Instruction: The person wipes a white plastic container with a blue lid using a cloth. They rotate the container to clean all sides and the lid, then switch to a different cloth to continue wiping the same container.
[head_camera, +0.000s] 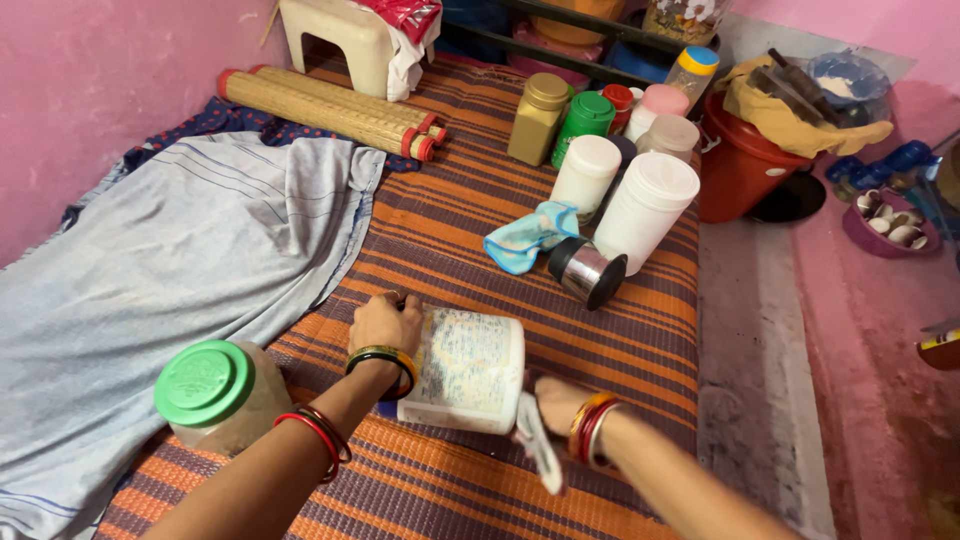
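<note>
Head view shows us mid-wipe: our left hand (385, 325) is clamped on the white plastic jar (470, 368) lying sideways at lower centre, while our right hand (555, 405) grips a white cloth (538, 450) at its base. Next we judge the jar needs turning to reach unwiped sides.

I see a matt white plastic jar (470, 368) with a scuffed paper label, lying on a coarse woven striped mat (620, 340); nearby a glossy metal tin (587, 272), soft blue cloth (528, 236), smooth green plastic lid (204, 382).
</note>
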